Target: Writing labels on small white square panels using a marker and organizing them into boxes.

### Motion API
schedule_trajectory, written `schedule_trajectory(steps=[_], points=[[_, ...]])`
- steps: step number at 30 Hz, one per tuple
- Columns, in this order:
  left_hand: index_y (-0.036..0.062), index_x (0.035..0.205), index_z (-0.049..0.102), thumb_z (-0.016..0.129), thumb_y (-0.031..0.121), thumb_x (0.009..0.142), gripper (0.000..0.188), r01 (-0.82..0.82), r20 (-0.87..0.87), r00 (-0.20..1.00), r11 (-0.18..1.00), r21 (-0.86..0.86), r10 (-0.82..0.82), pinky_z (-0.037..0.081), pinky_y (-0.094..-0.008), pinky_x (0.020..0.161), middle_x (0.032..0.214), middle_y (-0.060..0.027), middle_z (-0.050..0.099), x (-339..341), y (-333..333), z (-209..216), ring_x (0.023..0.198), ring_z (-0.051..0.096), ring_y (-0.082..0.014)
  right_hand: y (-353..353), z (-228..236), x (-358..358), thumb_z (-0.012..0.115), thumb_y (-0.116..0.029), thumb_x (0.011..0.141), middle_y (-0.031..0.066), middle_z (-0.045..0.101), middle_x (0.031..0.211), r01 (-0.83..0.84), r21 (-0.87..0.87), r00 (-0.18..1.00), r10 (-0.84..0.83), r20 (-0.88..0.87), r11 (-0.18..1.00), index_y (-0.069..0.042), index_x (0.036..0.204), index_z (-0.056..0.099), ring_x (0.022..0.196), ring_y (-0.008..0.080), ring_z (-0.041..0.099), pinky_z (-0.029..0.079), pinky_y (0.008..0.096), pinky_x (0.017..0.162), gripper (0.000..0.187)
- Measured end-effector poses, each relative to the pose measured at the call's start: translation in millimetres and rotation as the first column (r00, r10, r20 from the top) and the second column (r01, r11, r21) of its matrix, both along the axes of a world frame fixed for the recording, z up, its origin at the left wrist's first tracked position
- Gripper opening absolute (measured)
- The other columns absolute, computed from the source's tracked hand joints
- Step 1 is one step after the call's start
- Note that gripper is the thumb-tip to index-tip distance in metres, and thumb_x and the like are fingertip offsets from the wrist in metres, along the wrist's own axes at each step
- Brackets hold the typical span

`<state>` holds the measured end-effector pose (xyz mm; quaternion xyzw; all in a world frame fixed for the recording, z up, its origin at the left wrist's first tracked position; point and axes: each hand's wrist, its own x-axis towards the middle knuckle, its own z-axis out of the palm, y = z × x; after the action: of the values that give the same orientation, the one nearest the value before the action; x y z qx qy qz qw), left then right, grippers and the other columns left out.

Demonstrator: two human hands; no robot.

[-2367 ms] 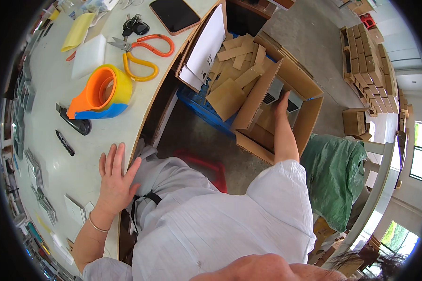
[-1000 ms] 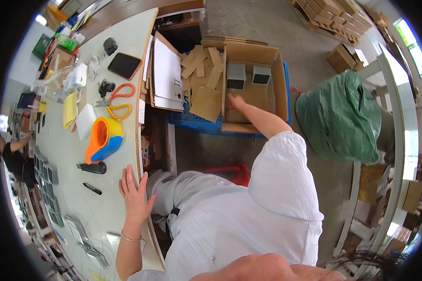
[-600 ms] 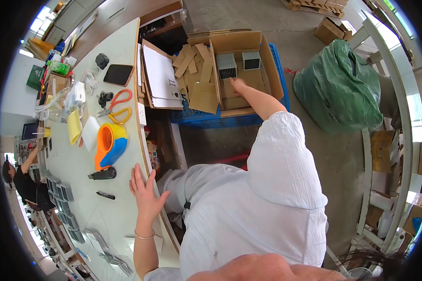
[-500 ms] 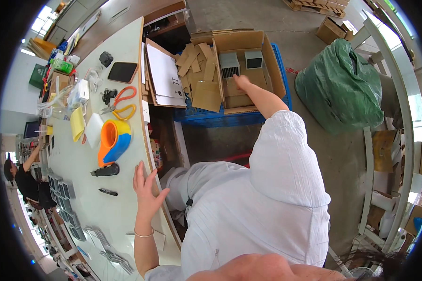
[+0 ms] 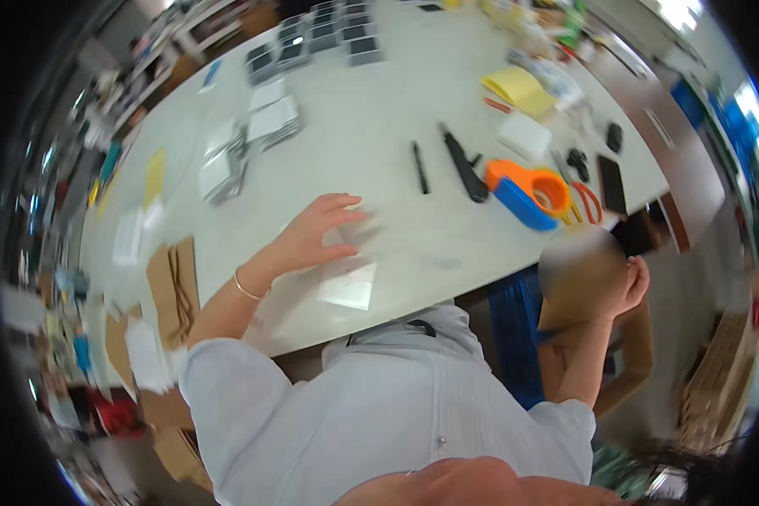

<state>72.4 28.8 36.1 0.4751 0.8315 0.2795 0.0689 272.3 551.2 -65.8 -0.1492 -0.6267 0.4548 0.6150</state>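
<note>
White table (image 5: 354, 126), hands (image 5: 312, 236) well apart

I could read no text, label, number or sign anywhere on the worktable (image 5: 363, 110). The flat white square (image 5: 347, 287), the black pen (image 5: 420, 167) and the orange-and-blue tape dispenser (image 5: 521, 199) bore no lettering I could make out through the blur.

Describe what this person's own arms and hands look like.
The left hand and right hand are ungloved. A thin, light-coloured bangle circles the left arm; none shows on the right arm. Loose white sleeves end around the elbows.
</note>
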Motion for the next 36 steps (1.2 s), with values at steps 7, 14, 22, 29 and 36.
schedule_trajectory(steps=[7, 14, 22, 29, 36], points=[[0.0143, 0.142, 0.040, 0.080, 0.042, 0.066, 0.090, -0.235, -0.137, 0.969, 0.938, -0.256, 0.205, 0.030, -0.0510, 0.107, 0.148, -0.0177, 0.033, 25.1, -58.2, -8.7, 0.134, 0.033, -0.0387, -187.7, 92.3, -137.1, 0.065, 0.003, 0.076, 0.0085, 0.066, 0.092, -0.838, 0.453, 0.545, 0.432, 0.718, 0.304, -0.008, 0.098, 0.065, 0.085, 0.0278, 0.064, 0.052, 0.0348, 0.069, 0.024], [0.0099, 0.146, 0.032, 0.078, 0.046, 0.065, 0.100, -0.404, -0.157, 0.915, 0.838, -0.368, 0.372, 0.030, -0.0546, 0.104, 0.144, -0.0253, 0.032, 30.6, -64.9, -25.8, 0.135, 0.031, -0.0392, -311.6, 67.7, -132.0, 0.081, -0.041, 0.061, 0.0201, 0.055, 0.121, -0.957, 0.257, 0.222, 0.234, 0.947, -0.135, -0.006, 0.107, 0.061, 0.109, 0.0363, 0.054, 0.044, 0.0446, 0.088, 0.061], [0.0026, 0.138, 0.040, 0.075, 0.039, 0.064, 0.090, -0.333, -0.168, 0.937, 0.928, -0.169, 0.306, 0.037, -0.0471, 0.099, 0.123, -0.0231, 0.048, -1.6, -74.0, -33.7, 0.117, 0.047, -0.0360, -328.0, 71.7, -139.6, 0.077, -0.035, 0.067, 0.0207, 0.048, 0.130, -0.923, 0.304, 0.264, 0.185, 0.947, -0.238, -0.005, 0.108, 0.059, 0.121, 0.0358, 0.045, 0.038, 0.0451, 0.097, 0.054], [-0.0004, 0.112, 0.050, 0.075, 0.040, 0.057, 0.073, -0.263, -0.213, 0.957, 0.892, -0.368, 0.194, 0.041, -0.0413, 0.087, 0.105, -0.0177, 0.055, -12.1, -75.2, -22.1, 0.100, 0.052, -0.0323, -309.2, 77.2, -159.0, 0.075, -0.026, 0.073, 0.0155, 0.046, 0.135, -0.922, 0.215, 0.164, 0.178, 0.970, -0.322, -0.008, 0.116, 0.059, 0.126, 0.0354, 0.042, 0.037, 0.0446, 0.102, 0.049], [0.0012, 0.106, 0.049, 0.078, 0.043, 0.054, 0.072, -0.336, -0.029, 0.942, 0.937, -0.093, 0.334, 0.042, -0.0411, 0.085, 0.101, -0.0173, 0.055, -2.4, -97.1, -27.7, 0.096, 0.054, -0.0327, -311.8, 67.5, -169.2, 0.077, -0.023, 0.073, 0.0170, 0.048, 0.131, -0.929, 0.162, 0.050, 0.321, 0.946, -0.333, -0.007, 0.111, 0.060, 0.124, 0.0368, 0.043, 0.042, 0.0427, 0.100, 0.044]])
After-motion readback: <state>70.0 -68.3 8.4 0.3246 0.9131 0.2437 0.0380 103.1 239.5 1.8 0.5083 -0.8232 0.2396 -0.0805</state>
